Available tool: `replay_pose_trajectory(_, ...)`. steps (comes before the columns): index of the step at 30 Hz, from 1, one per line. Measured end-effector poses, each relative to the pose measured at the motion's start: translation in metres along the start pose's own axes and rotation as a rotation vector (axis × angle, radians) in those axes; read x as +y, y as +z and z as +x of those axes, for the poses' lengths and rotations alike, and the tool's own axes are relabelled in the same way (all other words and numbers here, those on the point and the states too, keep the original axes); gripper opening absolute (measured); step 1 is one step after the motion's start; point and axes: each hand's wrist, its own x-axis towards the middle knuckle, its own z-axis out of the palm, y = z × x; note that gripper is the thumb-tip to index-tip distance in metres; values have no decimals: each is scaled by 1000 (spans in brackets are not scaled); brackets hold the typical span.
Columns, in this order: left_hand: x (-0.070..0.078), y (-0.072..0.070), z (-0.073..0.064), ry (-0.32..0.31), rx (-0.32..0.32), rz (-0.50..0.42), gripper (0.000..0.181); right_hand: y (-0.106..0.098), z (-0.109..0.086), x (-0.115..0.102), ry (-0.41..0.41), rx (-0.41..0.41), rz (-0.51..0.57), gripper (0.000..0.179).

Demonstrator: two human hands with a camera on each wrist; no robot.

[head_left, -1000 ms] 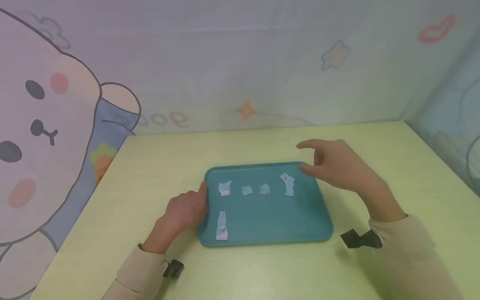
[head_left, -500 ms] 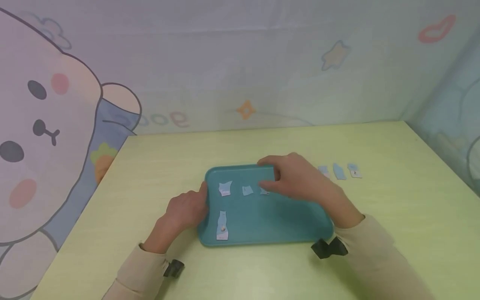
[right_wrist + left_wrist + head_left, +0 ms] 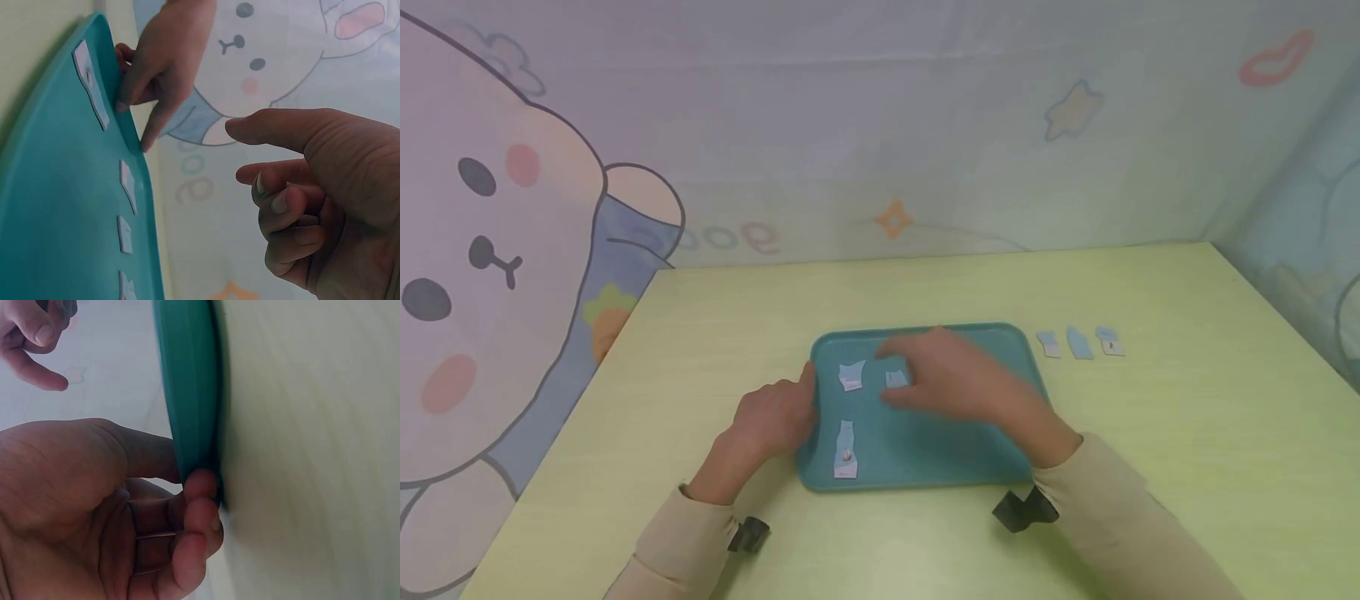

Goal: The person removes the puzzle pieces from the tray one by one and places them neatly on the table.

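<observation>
In the head view, a teal tray [image 3: 925, 477] lies on the table, with puzzle pieces spread on it. My left hand [image 3: 772, 419] grips its left rim, the curled fingers [image 3: 201, 515] at the edge in the left wrist view. Above the tray's upper middle hovers my right hand [image 3: 951, 375], thumb and index finger apart and nothing between them. Nearest its fingertips is a small pale-blue piece [image 3: 896, 379]. To the left lies a wider piece [image 3: 852, 377], and a long piece with a sailboat print [image 3: 846, 450] sits lower left. The right hand hides part of the tray.
Beyond the tray's right side, three pieces lie in a row on the pale yellow table [image 3: 1187, 433]: a notched one [image 3: 1048, 344], a pointed blue one [image 3: 1079, 342] and a blue-and-white one [image 3: 1109, 341]. A printed curtain [image 3: 850, 125] hangs behind the table.
My right hand has swept left from the tray's right edge to above its middle, uncovering the three pieces on the table. The left hand keeps its grip on the rim.
</observation>
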Motion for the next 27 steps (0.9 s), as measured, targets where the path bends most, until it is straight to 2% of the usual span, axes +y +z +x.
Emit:
replay_pose_trajectory(6,0,-1,1,-3,-2,-1,62,17,8,-6,-15,-38,-32,46)
replay_pose_trajectory(17,-2,1,2,15,16,7,61,52,11,-14,65,-149,-10,57)
replay_pose_trajectory(21,-1,0,2,14,14,8,60,61,12,-15,60,-170,-27,61)
replay_pose_trajectory(27,0,0,1,8,12,10,61,71,14,-15,28,-191,-56,57)
